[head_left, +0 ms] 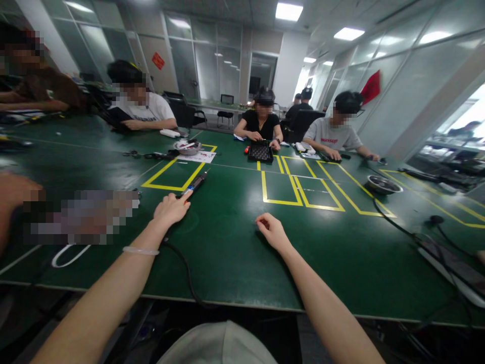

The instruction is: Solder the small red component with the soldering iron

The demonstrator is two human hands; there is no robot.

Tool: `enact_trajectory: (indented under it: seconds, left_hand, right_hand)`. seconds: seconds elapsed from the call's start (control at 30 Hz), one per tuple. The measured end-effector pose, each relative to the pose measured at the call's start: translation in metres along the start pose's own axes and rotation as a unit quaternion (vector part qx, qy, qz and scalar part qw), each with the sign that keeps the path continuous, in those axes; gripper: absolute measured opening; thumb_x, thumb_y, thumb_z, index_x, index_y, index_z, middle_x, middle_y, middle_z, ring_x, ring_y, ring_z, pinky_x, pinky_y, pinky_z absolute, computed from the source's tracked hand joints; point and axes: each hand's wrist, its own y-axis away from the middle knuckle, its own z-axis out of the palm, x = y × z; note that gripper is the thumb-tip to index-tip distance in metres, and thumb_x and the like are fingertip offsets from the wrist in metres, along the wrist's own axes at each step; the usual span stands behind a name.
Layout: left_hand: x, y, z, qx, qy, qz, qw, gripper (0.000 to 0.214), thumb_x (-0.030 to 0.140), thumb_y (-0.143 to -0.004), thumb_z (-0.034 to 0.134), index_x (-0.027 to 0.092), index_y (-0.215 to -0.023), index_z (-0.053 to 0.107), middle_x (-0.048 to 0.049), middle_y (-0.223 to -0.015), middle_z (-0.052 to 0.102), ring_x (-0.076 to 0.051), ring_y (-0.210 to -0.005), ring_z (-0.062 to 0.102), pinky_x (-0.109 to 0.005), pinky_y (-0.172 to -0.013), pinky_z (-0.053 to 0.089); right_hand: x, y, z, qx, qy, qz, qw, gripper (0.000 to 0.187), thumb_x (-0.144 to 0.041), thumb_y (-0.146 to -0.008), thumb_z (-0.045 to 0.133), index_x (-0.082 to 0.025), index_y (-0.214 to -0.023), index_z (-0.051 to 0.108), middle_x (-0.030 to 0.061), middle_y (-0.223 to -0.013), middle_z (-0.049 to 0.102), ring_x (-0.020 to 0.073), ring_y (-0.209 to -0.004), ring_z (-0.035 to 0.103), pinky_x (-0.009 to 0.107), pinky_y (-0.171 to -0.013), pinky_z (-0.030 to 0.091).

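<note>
My left hand [171, 208] lies on the green table [235, 253], its fingers closed loosely on the near end of a black pen-shaped electric screwdriver [195, 184] with a blue band. The tool points away from me toward a yellow-taped box, and its black cable [185, 268] runs back under my wrist and over the table's front edge. A pale bracelet sits on that wrist. My right hand [270, 228] rests on the bare table about a hand's width to the right, fingers curled into a loose fist with nothing visible in it.
Yellow tape rectangles [299, 189] mark the table's middle. A metal bowl [383, 184] with a cable stands at right, another bowl [187, 147] and a black tray [260, 151] farther back. Several other people sit around the table. A person's arm lies at the left.
</note>
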Motion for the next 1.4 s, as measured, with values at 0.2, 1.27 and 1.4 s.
enact_trajectory:
  seconds: [0.2, 1.27, 1.4]
  left_hand:
    - [-0.027, 0.0, -0.003, 0.03, -0.012, -0.044, 0.998, 0.062, 0.055, -0.092, 0.024, 0.031, -0.149, 0.029, -0.02, -0.117, 0.053, -0.036, -0.102, 0.054, -0.044, -0.081, 0.043]
    - [0.025, 0.029, -0.02, 0.25, 0.135, 0.06, 0.957, 0.037, 0.045, -0.092, 0.041, 0.018, -0.106, 0.063, -0.0078, -0.091, 0.07, -0.024, -0.085, 0.063, -0.032, -0.077, 0.041]
    - [0.076, 0.049, -0.03, 0.134, 0.257, 0.196, 0.937, 0.037, 0.048, -0.089, 0.047, 0.023, -0.107, 0.068, -0.0031, -0.093, 0.072, -0.02, -0.086, 0.065, -0.028, -0.074, 0.044]
  right_hand:
    - [-0.001, 0.0, 0.001, -0.009, 0.003, -0.004, 1.0, 0.014, -0.023, -0.086, 0.05, -0.019, -0.088, 0.064, 0.0021, -0.079, 0.061, 0.0152, -0.069, 0.056, 0.026, -0.063, 0.045]
    - [-0.003, 0.001, 0.001, -0.032, -0.001, -0.003, 0.999, 0.014, -0.024, -0.086, 0.052, -0.019, -0.088, 0.065, 0.0026, -0.081, 0.062, 0.015, -0.07, 0.057, 0.026, -0.066, 0.044]
    - [-0.002, 0.0, 0.0, -0.04, -0.012, 0.012, 0.999, 0.016, -0.026, -0.087, 0.052, -0.018, -0.09, 0.065, 0.0025, -0.08, 0.064, 0.0153, -0.07, 0.057, 0.026, -0.066, 0.044]
